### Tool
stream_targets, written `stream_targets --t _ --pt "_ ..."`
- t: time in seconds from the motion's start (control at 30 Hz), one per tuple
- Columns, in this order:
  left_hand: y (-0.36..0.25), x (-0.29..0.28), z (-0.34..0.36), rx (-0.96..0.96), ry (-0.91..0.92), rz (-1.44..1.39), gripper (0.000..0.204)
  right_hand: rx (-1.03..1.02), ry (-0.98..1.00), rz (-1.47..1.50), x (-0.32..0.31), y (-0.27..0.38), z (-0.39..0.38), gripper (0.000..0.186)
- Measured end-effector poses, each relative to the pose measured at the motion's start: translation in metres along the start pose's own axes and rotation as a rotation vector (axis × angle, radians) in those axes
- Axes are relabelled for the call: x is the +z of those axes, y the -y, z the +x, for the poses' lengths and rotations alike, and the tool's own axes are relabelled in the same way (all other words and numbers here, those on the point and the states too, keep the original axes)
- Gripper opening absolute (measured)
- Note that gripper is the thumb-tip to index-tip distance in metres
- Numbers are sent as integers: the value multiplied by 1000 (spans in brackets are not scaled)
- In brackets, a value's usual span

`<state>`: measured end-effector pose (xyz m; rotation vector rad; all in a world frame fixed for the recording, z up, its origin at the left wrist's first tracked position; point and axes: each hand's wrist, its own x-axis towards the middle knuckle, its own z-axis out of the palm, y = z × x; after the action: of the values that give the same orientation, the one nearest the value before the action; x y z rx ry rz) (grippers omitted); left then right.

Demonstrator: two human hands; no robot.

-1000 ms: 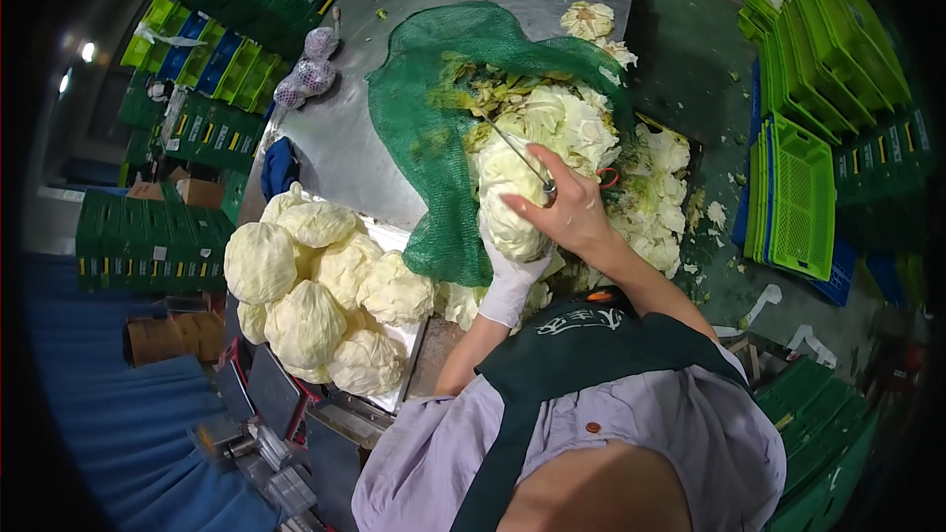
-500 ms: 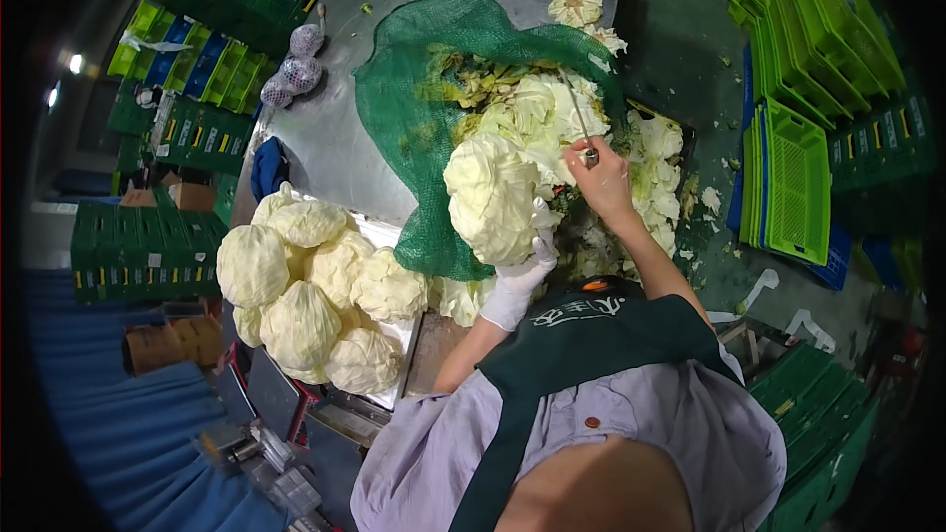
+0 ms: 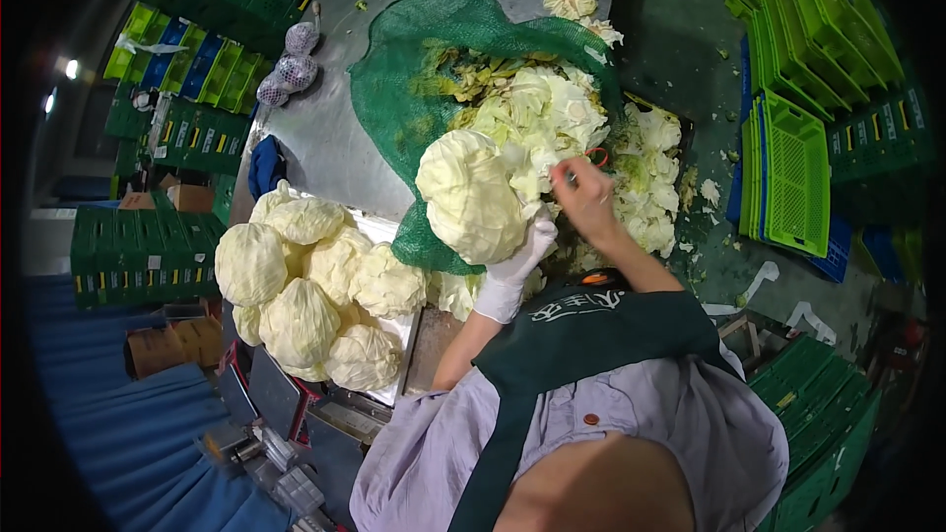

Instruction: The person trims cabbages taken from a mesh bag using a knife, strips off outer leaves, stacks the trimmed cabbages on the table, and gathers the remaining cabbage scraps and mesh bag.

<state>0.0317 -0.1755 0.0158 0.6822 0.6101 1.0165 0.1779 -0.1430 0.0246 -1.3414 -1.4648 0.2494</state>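
A pale cabbage head (image 3: 471, 195) rests in my left hand (image 3: 524, 258), which wears a white glove and supports it from below and the right. My right hand (image 3: 583, 199) is bare, closed and slightly blurred, just right of the cabbage. It grips a knife, of which only the dark handle end (image 3: 572, 177) shows clearly; the blade cannot be made out now. Beyond both hands, loose cabbage leaves (image 3: 552, 108) lie on an open green mesh sack (image 3: 389, 89), with yellowed, dark ones behind. A small red loop (image 3: 597, 154) shows beside my right hand.
Several trimmed cabbage heads (image 3: 301, 325) are piled at the left on a white surface. More leaves fill a container (image 3: 652, 177) at the right. Purple netted bundles (image 3: 296, 69) lie on the metal table (image 3: 335, 158). Green crates (image 3: 793, 177) stand at the right.
The cabbage has turned and shifted left and slightly nearer in my left hand. My right hand has moved slightly left and nearer; the knife blade seen before no longer shows plainly.
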Motion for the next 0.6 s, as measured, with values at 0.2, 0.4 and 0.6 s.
stream_targets --t 0.2,0.4,0.6 --pt "4 -9 -2 -277 83 -1156 41 444 276 216 -12 -7 17 60" --pt "7 -9 -7 -426 185 -1305 37 275 213 125 6 -10 11 31" --pt "8 -37 1 -404 381 -1184 39 235 213 -247 -29 -72 20 60"
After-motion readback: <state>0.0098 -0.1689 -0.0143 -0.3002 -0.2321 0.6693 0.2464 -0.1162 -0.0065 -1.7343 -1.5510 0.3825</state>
